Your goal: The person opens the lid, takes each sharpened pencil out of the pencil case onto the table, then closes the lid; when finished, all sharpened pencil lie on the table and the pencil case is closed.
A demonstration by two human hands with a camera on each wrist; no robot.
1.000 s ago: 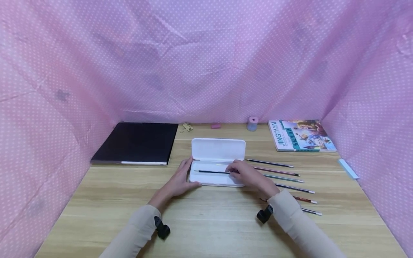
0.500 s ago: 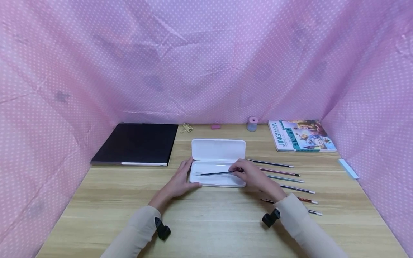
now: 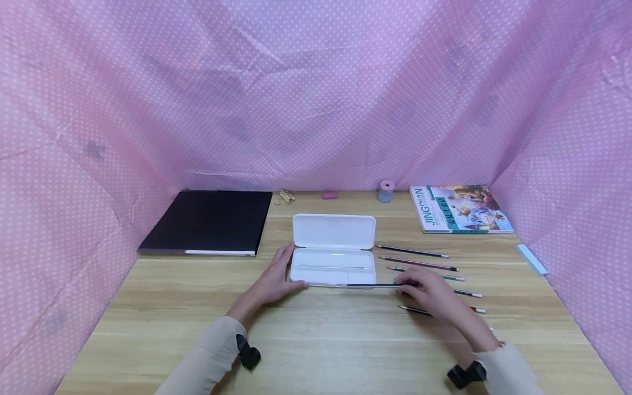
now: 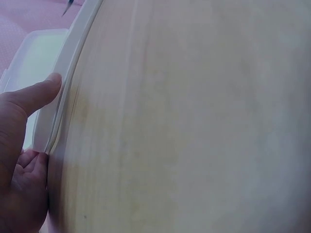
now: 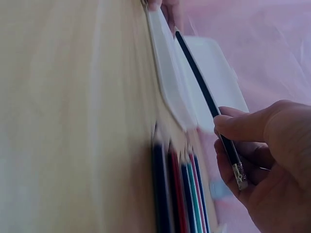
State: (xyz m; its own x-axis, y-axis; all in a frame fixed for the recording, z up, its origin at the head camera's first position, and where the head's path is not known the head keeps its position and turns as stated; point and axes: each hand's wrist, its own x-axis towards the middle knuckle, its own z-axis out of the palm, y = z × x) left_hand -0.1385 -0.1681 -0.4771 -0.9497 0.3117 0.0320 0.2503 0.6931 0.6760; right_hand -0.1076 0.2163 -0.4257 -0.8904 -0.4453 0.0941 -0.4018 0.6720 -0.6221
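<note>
A white pencil case point(image 3: 316, 275) lies with its lid up in the middle of the table. My left hand point(image 3: 275, 278) grips its left end, the thumb along the front wall, as the left wrist view shows, and the fingers around the side. My right hand point(image 3: 430, 292) pinches a dark pencil point(image 5: 200, 77) near its eraser end, between thumb and fingers. The pencil's point is directed left, overlapping the case's front edge in the head view. Beneath and beyond the right hand lie several pencils point(image 3: 419, 265) in a loose row, some partly covered by it.
A black folder point(image 3: 207, 222) lies at the back left. Along the back are a gold binder clip point(image 3: 285, 197), a pink eraser point(image 3: 329, 195) and a small pink-and-blue cylinder point(image 3: 385, 191). A picture book point(image 3: 461, 208) and a light blue strip point(image 3: 532, 259) lie at the right.
My right hand has lifted the dark pencil out of the case and carried it right and toward me. The left hand stays on the case.
</note>
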